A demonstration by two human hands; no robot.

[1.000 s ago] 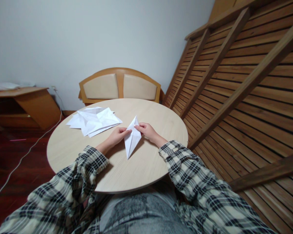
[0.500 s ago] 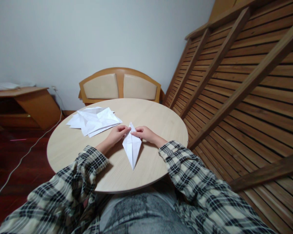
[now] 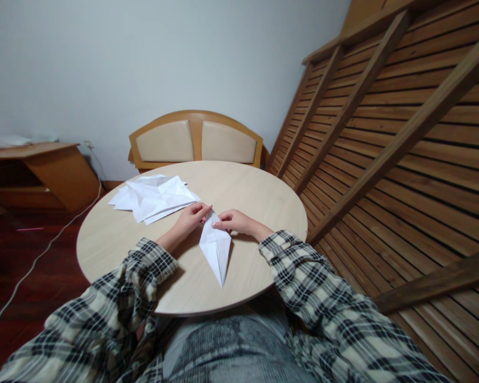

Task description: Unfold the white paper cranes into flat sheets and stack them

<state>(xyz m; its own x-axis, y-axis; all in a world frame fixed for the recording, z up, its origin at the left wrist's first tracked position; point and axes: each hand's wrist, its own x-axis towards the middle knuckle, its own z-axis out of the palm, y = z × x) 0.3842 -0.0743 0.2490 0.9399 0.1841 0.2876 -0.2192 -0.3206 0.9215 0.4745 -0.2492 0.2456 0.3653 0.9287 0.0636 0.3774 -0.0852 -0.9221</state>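
A white folded paper piece (image 3: 216,249), long and pointed like a kite, lies on the round light-wood table (image 3: 255,191) with its sharp tip toward me. My left hand (image 3: 192,217) pinches its far left corner. My right hand (image 3: 232,221) pinches its upper end from the right, fingers closed on the paper. Both hands meet at the paper's far tip.
A loose pile of creased white paper sheets (image 3: 154,197) lies on the table's far left. A wooden chair with padded back (image 3: 195,139) stands behind the table. A slatted wooden frame (image 3: 391,133) leans at the right. A low wooden cabinet (image 3: 40,173) and a white cable (image 3: 35,258) are at the left.
The folded paper has slid toward me and turned so its long tip points at the near table edge. Both hands moved closer together at its far end.
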